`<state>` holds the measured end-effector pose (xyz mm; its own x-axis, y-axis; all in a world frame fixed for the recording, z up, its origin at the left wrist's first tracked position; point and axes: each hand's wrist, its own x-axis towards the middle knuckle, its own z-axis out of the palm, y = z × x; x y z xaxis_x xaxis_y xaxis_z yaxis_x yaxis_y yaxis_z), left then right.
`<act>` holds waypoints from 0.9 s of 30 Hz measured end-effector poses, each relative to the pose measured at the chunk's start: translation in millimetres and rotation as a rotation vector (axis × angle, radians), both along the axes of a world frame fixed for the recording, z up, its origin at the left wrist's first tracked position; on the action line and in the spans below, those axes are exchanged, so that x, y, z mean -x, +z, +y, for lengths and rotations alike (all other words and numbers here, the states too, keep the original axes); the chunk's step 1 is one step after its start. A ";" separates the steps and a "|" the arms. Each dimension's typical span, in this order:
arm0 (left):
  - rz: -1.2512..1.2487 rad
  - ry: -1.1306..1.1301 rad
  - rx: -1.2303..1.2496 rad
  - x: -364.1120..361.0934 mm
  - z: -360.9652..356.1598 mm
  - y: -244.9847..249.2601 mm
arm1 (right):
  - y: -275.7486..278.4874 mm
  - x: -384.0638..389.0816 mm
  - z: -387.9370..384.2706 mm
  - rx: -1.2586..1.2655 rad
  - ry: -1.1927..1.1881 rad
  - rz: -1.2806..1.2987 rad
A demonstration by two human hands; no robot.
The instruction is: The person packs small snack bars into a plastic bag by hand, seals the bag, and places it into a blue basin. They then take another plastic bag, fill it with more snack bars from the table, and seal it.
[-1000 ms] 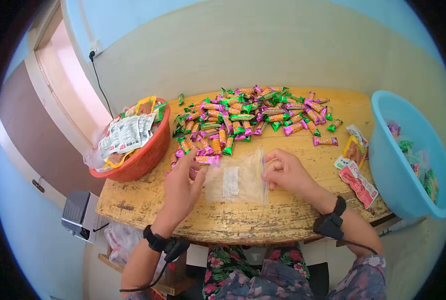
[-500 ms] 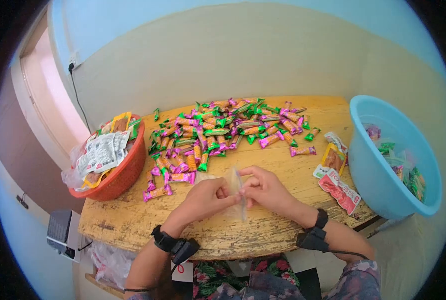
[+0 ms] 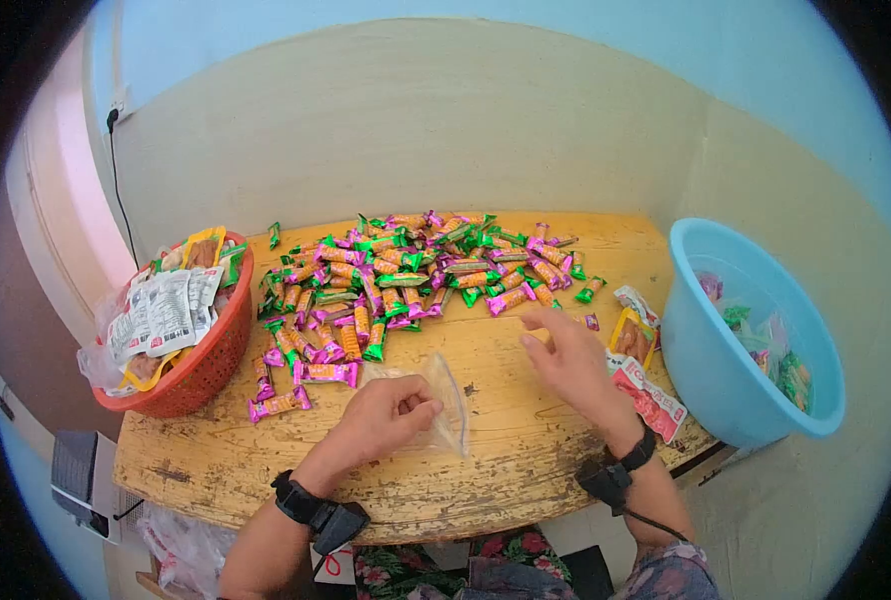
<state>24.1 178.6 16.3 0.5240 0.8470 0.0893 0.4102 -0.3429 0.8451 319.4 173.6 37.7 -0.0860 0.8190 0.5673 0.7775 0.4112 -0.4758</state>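
A clear zip-top plastic bag [image 3: 451,410] lies against the table, its mouth edge toward the right. My left hand [image 3: 391,415] is closed on the bag's left part, thumb and fingers pinched together. To the right, my right hand [image 3: 571,370] hovers over the table, fingers apart, with nothing seen in it. Just beyond it is the heap of small wrapped snack bars [image 3: 406,270] in orange, purple and green. Flat snack packets, one of them a red and white packet [image 3: 651,400], lie just to the right of my right hand.
On the left stands a red basket [image 3: 231,345] heaped with silver and yellow packets. A blue tub [image 3: 701,350] holding filled bags is at the right edge of the worn yellow table [image 3: 296,470]. A wall rises behind.
My right hand has let go of the bag and moved right and away from it. My left hand keeps hold of the bag, which is now lower and flatter. The view has shifted slightly.
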 end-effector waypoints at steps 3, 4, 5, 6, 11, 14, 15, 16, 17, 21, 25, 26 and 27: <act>0.020 0.005 -0.074 0.7 -3.3 -3.7 | -2.7 -29.0 -1.4 -0.045 -0.095 -0.407; 0.041 -0.011 -0.091 0.4 -3.3 -3.4 | 1.4 -36.0 0.2 0.015 -0.173 -0.470; 0.059 -0.027 -0.110 0.2 -3.0 -3.0 | 9.7 -42.9 2.7 0.072 -0.251 -0.537; 0.065 -0.025 -0.103 0.1 -2.8 -2.2 | 14.7 -50.8 3.6 0.128 -0.331 -0.605; -0.066 -0.045 -0.049 1.5 2.6 -7.8 | -15.0 -84.4 23.5 0.123 -0.350 -0.654; -0.171 -0.081 0.127 4.8 4.4 -7.4 | -18.2 -76.2 24.4 0.091 -0.341 -0.596; -0.185 -0.072 0.183 5.1 4.1 -6.7 | -17.8 -74.8 21.8 0.093 -0.338 -0.575; -0.201 -0.066 0.240 4.5 3.2 -4.5 | -19.1 -76.2 21.4 0.087 -0.322 -0.570; -0.220 -0.060 0.295 3.1 2.0 -2.4 | -19.2 -78.6 21.9 0.079 -0.307 -0.568; -0.190 -0.047 0.265 0.9 -1.0 3.2 | -1.1 -64.8 7.9 0.210 -0.076 -0.055; -0.176 -0.026 0.230 -0.6 -2.3 2.8 | 20.0 -30.3 -12.8 0.139 0.414 0.166; -0.171 -0.026 0.219 -1.4 -2.8 3.1 | 28.6 -16.5 -20.7 0.111 0.491 0.112; -0.184 -0.019 0.236 -2.4 -3.6 3.4 | 30.8 -6.1 -24.1 0.082 0.567 0.058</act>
<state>26.5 175.0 19.7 0.5334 0.8458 -0.0137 0.2383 -0.1347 0.9618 325.5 149.6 68.6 -0.4951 0.6954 0.5209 0.4176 0.7162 -0.5592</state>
